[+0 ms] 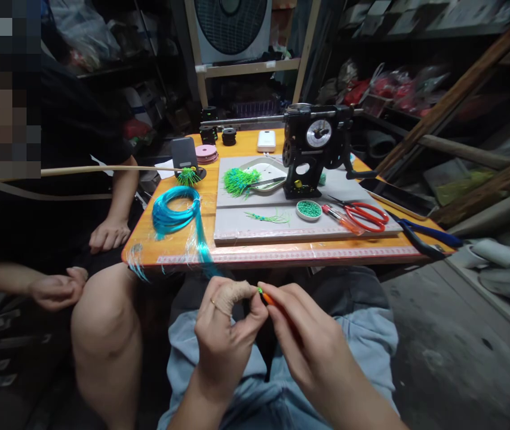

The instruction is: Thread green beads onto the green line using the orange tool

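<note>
Above my lap, just off the table's front edge, my two hands meet at the fingertips. My left hand [228,322], its index finger wrapped in tan tape and a ring on one finger, is closed in a pinch at a tiny bright-green piece [260,291]. My right hand [306,325] is closed around a slim orange tool [268,298] with a dark tip, which touches or nearly touches the green piece. Most of the tool is hidden by my fingers. A hank of blue line [177,209] lies coiled on the table, its tail hanging down behind my left hand.
On the orange table [183,251] a grey board [255,233] bears a black hand-cranked machine [311,152], a dish of green beads [309,209], red-handled scissors [369,215] and a green-blue strand bundle [239,181]. Blue-handled pliers [429,233] lie right. A person [80,131] sits left.
</note>
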Demonstrator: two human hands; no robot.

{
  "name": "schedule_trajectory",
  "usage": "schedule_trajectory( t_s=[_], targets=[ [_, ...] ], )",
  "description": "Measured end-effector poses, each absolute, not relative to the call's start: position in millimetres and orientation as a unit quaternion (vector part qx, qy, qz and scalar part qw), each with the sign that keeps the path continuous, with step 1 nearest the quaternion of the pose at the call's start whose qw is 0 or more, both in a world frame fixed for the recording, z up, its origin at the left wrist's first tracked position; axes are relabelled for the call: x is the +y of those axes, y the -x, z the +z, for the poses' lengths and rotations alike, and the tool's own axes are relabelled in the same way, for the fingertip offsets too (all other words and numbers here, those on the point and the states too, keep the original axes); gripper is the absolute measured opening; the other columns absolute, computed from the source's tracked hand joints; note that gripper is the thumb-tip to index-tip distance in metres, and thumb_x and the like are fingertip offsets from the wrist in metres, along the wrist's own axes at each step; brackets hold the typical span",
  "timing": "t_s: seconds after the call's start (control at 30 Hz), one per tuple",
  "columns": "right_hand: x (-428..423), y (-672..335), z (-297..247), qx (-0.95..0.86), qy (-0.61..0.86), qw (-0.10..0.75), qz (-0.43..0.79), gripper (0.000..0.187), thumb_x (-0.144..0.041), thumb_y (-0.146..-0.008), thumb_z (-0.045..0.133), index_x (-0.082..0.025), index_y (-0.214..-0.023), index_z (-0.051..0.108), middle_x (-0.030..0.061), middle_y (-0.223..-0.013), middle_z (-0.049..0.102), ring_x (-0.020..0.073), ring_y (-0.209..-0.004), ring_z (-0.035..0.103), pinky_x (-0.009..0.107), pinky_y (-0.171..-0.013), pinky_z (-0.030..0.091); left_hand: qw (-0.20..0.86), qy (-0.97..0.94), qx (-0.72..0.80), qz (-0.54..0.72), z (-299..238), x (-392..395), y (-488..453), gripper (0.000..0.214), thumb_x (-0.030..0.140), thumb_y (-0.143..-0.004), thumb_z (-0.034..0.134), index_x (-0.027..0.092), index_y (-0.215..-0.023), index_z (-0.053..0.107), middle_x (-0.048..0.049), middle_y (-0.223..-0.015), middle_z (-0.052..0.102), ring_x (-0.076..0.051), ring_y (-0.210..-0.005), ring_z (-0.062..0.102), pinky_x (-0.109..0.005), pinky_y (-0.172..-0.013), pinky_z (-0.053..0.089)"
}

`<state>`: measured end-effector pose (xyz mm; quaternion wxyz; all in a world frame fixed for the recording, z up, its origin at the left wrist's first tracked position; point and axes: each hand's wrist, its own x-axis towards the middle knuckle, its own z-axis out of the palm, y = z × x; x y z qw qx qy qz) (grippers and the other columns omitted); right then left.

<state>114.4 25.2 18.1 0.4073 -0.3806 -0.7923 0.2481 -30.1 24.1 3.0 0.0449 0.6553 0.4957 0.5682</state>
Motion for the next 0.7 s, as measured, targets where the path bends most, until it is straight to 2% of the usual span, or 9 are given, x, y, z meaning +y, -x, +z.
schedule_trajectory(
  t_s=[0.13,0.3,0.4,0.57,0.7],
  targets=[
    [24,-107,16,-0.737,0.358,0.454,0.349,0.029,-0.01,-0.1,0.042,-0.02,-0.124,0.055,0.0042,-0.099,0.058,0.0111,-0.088,0.058,0.021,-0.078,0.048,0.166,-0.56,0.514,0.629,-1,22,21,0.021,0.001,-0.08,0.064,0.021,-0.087,0.063,0.0034,-0.077,0.057,-0.009,-0.071,0.054,-0.018,-0.066,0.046],
    [22,-106,12,-0.725,0.353,0.472,0.356,0.026,-0.009,-0.099,0.045,-0.022,-0.118,0.057,0.0015,-0.094,0.058,0.0101,-0.083,0.057,0.02,-0.074,0.046,0.376,-0.401,0.51,0.662,7,17,14,0.006,0.014,-0.079,0.069,0.018,-0.081,0.067,0.0013,-0.076,0.065,-0.009,-0.069,0.06,-0.016,-0.065,0.05],
    [24,-110,11,-0.731,0.348,0.468,0.354,0.024,-0.009,-0.098,0.047,-0.023,-0.115,0.059,-0.0005,-0.088,0.056,0.0093,-0.076,0.054,0.019,-0.068,0.044,0.481,-0.344,0.476,0.651,12,17,18,0.011,0.022,-0.076,0.076,0.016,-0.079,0.067,0.0014,-0.073,0.065,-0.007,-0.065,0.06,-0.014,-0.06,0.05],
    [30,-118,11,-0.751,0.321,0.445,0.368,0.026,-0.009,-0.098,0.047,-0.024,-0.116,0.059,0.0001,-0.089,0.058,0.0099,-0.076,0.054,0.02,-0.069,0.044,0.555,-0.336,0.433,0.626,14,17,25,0.019,0.027,-0.077,0.078,0.014,-0.077,0.065,0.0043,-0.064,0.059,-0.004,-0.058,0.053,-0.011,-0.058,0.046],
    [32,-123,11,-0.762,0.296,0.436,0.377,0.03,-0.007,-0.097,0.046,-0.023,-0.12,0.057,0.0019,-0.093,0.059,0.0109,-0.079,0.055,0.022,-0.071,0.045,0.573,-0.341,0.422,0.614,16,16,27,0.018,0.026,-0.079,0.077,0.014,-0.077,0.064,0.0046,-0.062,0.059,-0.004,-0.058,0.054,-0.011,-0.058,0.047]
  ],
)
